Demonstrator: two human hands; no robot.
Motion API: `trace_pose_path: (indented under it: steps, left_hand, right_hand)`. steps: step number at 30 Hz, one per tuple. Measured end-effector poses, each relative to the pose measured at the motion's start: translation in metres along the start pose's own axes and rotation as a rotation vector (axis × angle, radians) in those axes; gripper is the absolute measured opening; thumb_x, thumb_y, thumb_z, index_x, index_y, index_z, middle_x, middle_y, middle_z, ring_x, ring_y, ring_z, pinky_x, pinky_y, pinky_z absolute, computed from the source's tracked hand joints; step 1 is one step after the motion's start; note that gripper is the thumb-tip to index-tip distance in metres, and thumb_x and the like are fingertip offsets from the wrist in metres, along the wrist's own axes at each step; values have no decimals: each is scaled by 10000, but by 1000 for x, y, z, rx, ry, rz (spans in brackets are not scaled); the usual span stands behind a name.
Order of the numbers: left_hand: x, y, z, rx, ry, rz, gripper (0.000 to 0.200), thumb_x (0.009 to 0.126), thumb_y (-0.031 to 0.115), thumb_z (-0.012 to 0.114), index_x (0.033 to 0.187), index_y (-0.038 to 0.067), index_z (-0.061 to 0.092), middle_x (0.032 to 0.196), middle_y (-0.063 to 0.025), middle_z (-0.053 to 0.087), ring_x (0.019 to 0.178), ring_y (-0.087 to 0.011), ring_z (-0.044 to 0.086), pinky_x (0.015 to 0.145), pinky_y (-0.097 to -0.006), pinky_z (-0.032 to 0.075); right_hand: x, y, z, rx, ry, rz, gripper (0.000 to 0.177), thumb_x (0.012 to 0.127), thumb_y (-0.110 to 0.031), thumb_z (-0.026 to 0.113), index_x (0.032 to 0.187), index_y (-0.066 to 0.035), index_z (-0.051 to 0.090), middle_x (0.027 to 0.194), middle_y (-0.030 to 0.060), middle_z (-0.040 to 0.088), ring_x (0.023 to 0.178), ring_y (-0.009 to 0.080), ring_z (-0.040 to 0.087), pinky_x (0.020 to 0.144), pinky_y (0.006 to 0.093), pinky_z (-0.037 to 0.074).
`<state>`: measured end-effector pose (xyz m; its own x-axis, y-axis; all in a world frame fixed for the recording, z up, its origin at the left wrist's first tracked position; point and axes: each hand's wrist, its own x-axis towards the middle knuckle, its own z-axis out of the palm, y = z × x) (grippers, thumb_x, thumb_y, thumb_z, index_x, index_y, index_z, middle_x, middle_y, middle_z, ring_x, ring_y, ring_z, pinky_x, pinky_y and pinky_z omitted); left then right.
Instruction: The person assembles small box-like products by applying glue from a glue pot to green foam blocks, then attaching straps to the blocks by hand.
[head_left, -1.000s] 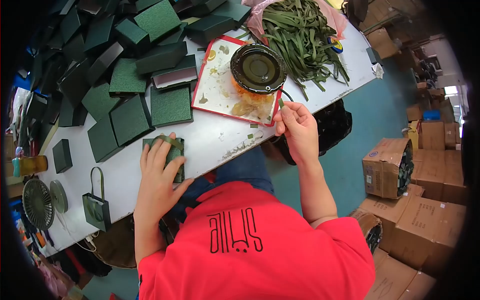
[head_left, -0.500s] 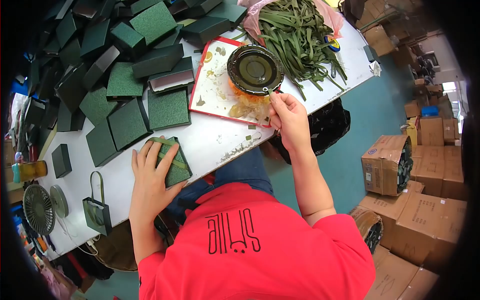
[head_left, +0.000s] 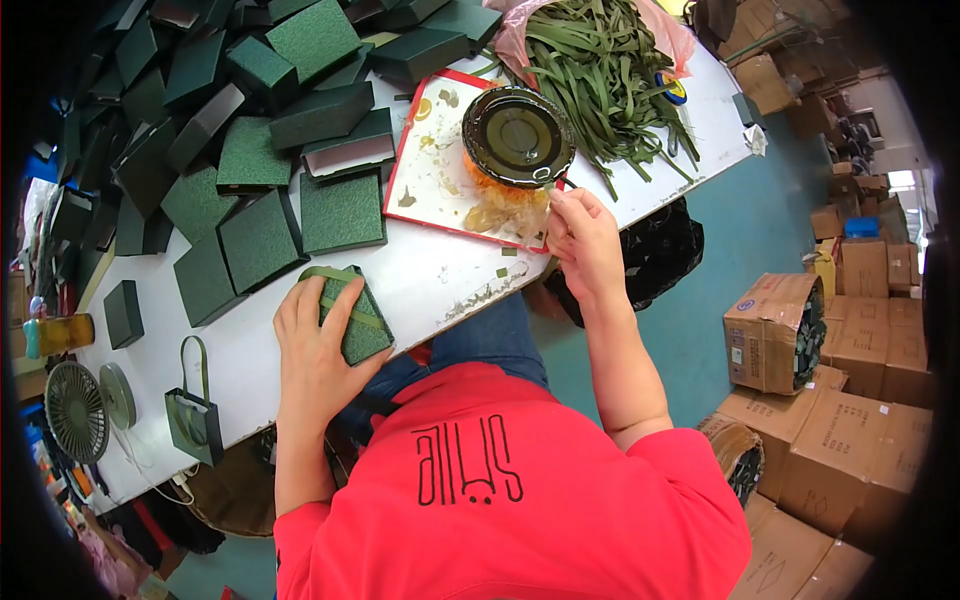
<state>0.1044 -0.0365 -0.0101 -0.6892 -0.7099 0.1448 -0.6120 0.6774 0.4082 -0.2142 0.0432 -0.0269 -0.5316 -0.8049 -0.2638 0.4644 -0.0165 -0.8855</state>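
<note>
Two bare hands busy: L hand (head_left: 308,325) gripping small dark-green textured box (head_left: 368,346) w/ flat olive-green ribbon (head_left: 328,272), at near edge of white table (head_left: 430,285). Box now more askew & less covered vs 1 s ago. R hand (head_left: 585,235) pinched, fingertips moved in beside round black pot (head_left: 484,160) of dark liquid; short green strip seen earlier isn't clear, can't tell if held. IMO pot step's ongoing, box kept steady.

Small box (head_left: 367,341) is kinda speckled dark green, ribbon strips (head_left: 600,85) olive, shirt (head_left: 560,530) super red with black lettering (head_left: 464,470), tabletop (head_left: 430,285) white.
</note>
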Motion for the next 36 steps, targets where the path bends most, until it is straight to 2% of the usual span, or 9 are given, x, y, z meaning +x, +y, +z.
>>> trace_pose_path:
  steps: [4,7,8,10,12,15,31,34,36]
  left_hand:
    - [-1,-3,0,-112,43,37,865,543,197,904,1334,86,571,1373,-190,477,1274,-410,440,1057,-496,372]
    - [3,-4,-4,-284,78,100,921,508,219,920,1341,66,559,1378,-186,492,1273,-407,455,1061,-489,379]
    - [6,-4,-6,-323,82,125,936,498,225,925,1343,60,555,1382,-186,496,1275,-407,458,1067,-486,377]
    - [10,-6,-6,-392,89,188,988,467,234,937,1351,44,539,1393,-188,512,1286,-405,461,1090,-478,364]
    - [18,-1,-13,-462,70,216,952,495,238,940,1338,38,547,1375,-180,526,1272,-402,471,1075,-474,377]
    - [23,-1,-13,-513,77,251,923,519,252,943,1328,34,556,1359,-170,531,1256,-398,481,1059,-471,393]
    - [28,1,-17,-540,14,323,911,508,226,929,1325,42,569,1345,-166,529,1249,-390,486,1058,-471,396]
    - [28,2,-20,-529,2,341,886,508,210,915,1313,54,579,1330,-160,535,1245,-386,488,1047,-470,401]
    - [28,4,-22,-506,-24,345,868,509,202,905,1304,62,586,1322,-154,540,1241,-382,490,1042,-468,402]
  right_hand:
    - [-23,-8,10,-68,60,-75,143,955,-156,657,893,-62,569,656,-36,509,515,20,343,464,200,243]
    - [-45,-8,22,-120,-58,-42,130,950,-154,655,905,-57,581,675,-43,521,551,19,391,493,195,277]
    - [-55,-10,29,-164,-153,5,112,946,-144,653,922,-53,592,705,-48,541,592,17,443,524,190,322]
    - [-68,-8,42,-223,-293,140,111,946,-139,658,926,-50,593,726,-48,551,615,16,463,544,192,349]
    - [-77,-4,50,-270,-430,273,115,947,-125,671,933,-42,592,768,-53,568,658,5,477,580,184,373]
    - [-82,0,62,-281,-548,412,122,951,-118,678,935,-35,590,779,-61,562,670,-4,458,591,174,361]
    - [-80,11,76,-471,-621,415,229,936,-176,701,815,-29,572,669,-77,503,616,-4,407,542,203,327]
    - [-80,13,77,-532,-627,430,262,923,-180,690,762,-16,564,638,-55,503,606,10,410,530,228,334]
    - [-79,16,75,-589,-665,449,224,939,-145,655,777,-29,553,675,-43,531,622,17,462,547,214,366]
